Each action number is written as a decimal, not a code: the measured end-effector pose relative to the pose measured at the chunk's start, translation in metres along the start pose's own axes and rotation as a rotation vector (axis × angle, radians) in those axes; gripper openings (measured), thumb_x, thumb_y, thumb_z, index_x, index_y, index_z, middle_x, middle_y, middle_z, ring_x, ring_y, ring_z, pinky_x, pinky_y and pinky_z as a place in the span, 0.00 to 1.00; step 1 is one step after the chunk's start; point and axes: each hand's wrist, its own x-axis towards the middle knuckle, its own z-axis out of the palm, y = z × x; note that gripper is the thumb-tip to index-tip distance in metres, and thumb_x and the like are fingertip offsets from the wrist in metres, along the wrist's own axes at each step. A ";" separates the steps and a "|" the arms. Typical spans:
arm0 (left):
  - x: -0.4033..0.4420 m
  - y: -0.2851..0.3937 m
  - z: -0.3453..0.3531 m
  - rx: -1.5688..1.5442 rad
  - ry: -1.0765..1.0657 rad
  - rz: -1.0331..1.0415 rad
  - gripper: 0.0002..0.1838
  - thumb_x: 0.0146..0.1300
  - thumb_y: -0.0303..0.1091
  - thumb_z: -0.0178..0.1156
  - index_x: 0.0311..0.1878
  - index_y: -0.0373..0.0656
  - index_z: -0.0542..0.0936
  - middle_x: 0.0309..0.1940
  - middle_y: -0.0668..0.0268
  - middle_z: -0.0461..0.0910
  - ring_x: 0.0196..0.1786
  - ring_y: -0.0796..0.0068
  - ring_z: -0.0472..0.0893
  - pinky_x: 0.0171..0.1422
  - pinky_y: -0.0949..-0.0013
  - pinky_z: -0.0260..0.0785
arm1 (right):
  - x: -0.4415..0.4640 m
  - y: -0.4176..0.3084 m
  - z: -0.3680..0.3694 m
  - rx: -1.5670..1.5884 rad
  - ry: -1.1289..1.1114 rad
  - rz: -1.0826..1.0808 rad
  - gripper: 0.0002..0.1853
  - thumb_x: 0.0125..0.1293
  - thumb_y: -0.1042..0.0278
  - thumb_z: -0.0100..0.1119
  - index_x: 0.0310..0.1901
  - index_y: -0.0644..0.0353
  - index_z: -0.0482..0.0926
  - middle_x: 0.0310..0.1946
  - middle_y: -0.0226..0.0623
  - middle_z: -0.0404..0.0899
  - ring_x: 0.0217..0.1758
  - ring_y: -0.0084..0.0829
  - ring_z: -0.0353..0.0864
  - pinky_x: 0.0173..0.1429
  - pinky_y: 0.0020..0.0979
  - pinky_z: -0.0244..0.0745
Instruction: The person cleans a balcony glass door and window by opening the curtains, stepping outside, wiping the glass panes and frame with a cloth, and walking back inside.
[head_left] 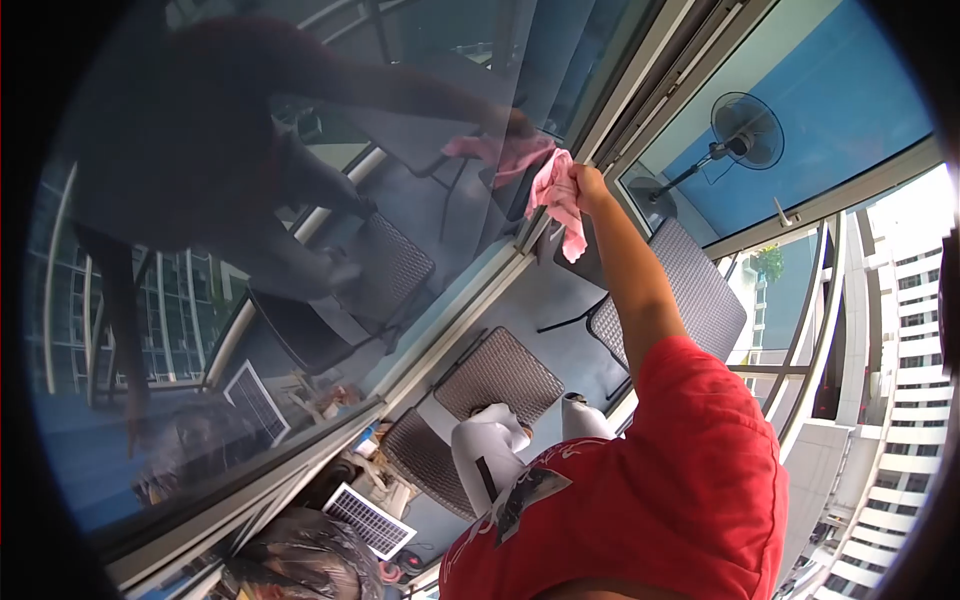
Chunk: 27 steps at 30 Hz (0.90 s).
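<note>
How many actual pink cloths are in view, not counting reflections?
1: the pink cloth held in the right hand, with its reflection in the window glass. Others may be hidden.

Cloth point(560, 190) at glass point(450, 265); fan point(747, 131) right; solar panel point(370, 521) beside bag point(305, 555).

The cloth point(559, 190) on my feed is pink, the shirt point(700, 480) red with white lettering, the trousers point(476, 452) white. I see a brown woven-pattern seat point(500, 372), a blue wall point(850, 95), a dark solar panel point(370, 520) gridded in white, and a white building point(910, 370) with dark bands.
</note>
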 end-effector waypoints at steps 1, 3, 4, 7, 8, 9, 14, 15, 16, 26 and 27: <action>-0.020 -0.039 0.014 0.016 -0.077 -0.101 0.37 0.66 0.42 0.54 0.73 0.43 0.50 0.47 0.61 0.74 0.44 0.71 0.75 0.44 0.68 0.71 | -0.023 0.001 -0.005 0.268 -0.262 0.045 0.20 0.61 0.59 0.46 0.46 0.65 0.76 0.43 0.47 0.79 0.45 0.45 0.78 0.55 0.43 0.71; -0.037 -0.192 0.028 0.178 -0.316 -0.243 0.38 0.66 0.44 0.54 0.73 0.40 0.50 0.52 0.57 0.73 0.49 0.65 0.75 0.48 0.67 0.71 | -0.057 0.002 -0.011 0.573 -0.562 0.096 0.26 0.64 0.50 0.43 0.53 0.65 0.71 0.51 0.49 0.76 0.54 0.46 0.75 0.62 0.46 0.66; -0.054 -0.242 0.040 0.313 -0.489 -0.278 0.40 0.65 0.47 0.54 0.72 0.39 0.49 0.58 0.52 0.71 0.54 0.58 0.74 0.53 0.64 0.70 | -0.067 0.013 -0.015 0.612 -0.604 0.120 0.28 0.65 0.49 0.42 0.56 0.65 0.69 0.53 0.49 0.74 0.56 0.45 0.74 0.62 0.46 0.66; -0.197 -0.324 0.073 0.685 -0.822 -0.133 0.45 0.64 0.51 0.55 0.72 0.33 0.45 0.68 0.42 0.56 0.66 0.53 0.64 0.69 0.62 0.55 | -0.062 0.057 -0.029 0.608 -0.744 0.045 0.26 0.66 0.51 0.46 0.56 0.66 0.70 0.51 0.47 0.76 0.55 0.43 0.76 0.63 0.43 0.67; -0.240 -0.317 0.084 0.759 -0.794 -0.281 0.50 0.60 0.54 0.59 0.71 0.31 0.45 0.69 0.42 0.54 0.68 0.52 0.62 0.70 0.61 0.53 | -0.059 0.076 -0.036 0.599 -0.790 -0.044 0.25 0.67 0.51 0.47 0.56 0.66 0.70 0.51 0.47 0.76 0.55 0.42 0.76 0.63 0.42 0.68; -0.270 -0.343 0.080 0.686 -0.816 -0.302 0.54 0.56 0.57 0.62 0.71 0.30 0.46 0.68 0.41 0.55 0.68 0.50 0.62 0.69 0.60 0.54 | -0.056 0.094 -0.042 0.623 -0.956 0.008 0.23 0.68 0.54 0.49 0.56 0.65 0.70 0.51 0.46 0.76 0.54 0.41 0.77 0.62 0.42 0.70; -0.356 -0.346 0.090 0.603 -0.925 -0.278 0.58 0.48 0.62 0.65 0.72 0.39 0.47 0.64 0.45 0.64 0.64 0.44 0.67 0.66 0.55 0.60 | -0.097 0.146 -0.098 0.318 -0.707 -0.078 0.17 0.66 0.61 0.54 0.51 0.64 0.74 0.45 0.40 0.78 0.50 0.35 0.77 0.61 0.39 0.68; -0.362 -0.332 0.088 0.640 -0.939 -0.250 0.57 0.47 0.62 0.66 0.73 0.44 0.48 0.62 0.47 0.67 0.62 0.43 0.68 0.65 0.53 0.61 | -0.103 0.144 -0.114 -0.068 -0.533 -0.215 0.15 0.66 0.62 0.55 0.48 0.64 0.75 0.41 0.37 0.79 0.48 0.31 0.77 0.59 0.36 0.68; -0.368 -0.336 0.083 0.637 -0.943 -0.252 0.57 0.47 0.62 0.66 0.73 0.44 0.48 0.62 0.47 0.67 0.62 0.43 0.68 0.65 0.53 0.61 | -0.107 0.144 -0.130 -0.450 -0.343 -0.343 0.13 0.66 0.63 0.56 0.45 0.64 0.77 0.38 0.34 0.80 0.45 0.27 0.78 0.57 0.34 0.68; -0.387 -0.334 0.089 0.822 -0.728 -0.218 0.54 0.51 0.62 0.62 0.74 0.50 0.45 0.59 0.50 0.72 0.58 0.47 0.74 0.62 0.50 0.63 | -0.161 0.106 -0.228 -0.068 -0.282 -0.104 0.15 0.68 0.59 0.53 0.45 0.65 0.75 0.40 0.42 0.79 0.43 0.33 0.79 0.53 0.36 0.75; -0.386 -0.328 0.082 0.794 -0.732 -0.242 0.54 0.51 0.63 0.62 0.74 0.50 0.46 0.58 0.50 0.73 0.58 0.47 0.74 0.62 0.49 0.63 | -0.167 0.103 -0.235 -0.083 -0.282 -0.108 0.15 0.68 0.59 0.53 0.45 0.65 0.75 0.40 0.42 0.79 0.43 0.33 0.79 0.53 0.36 0.75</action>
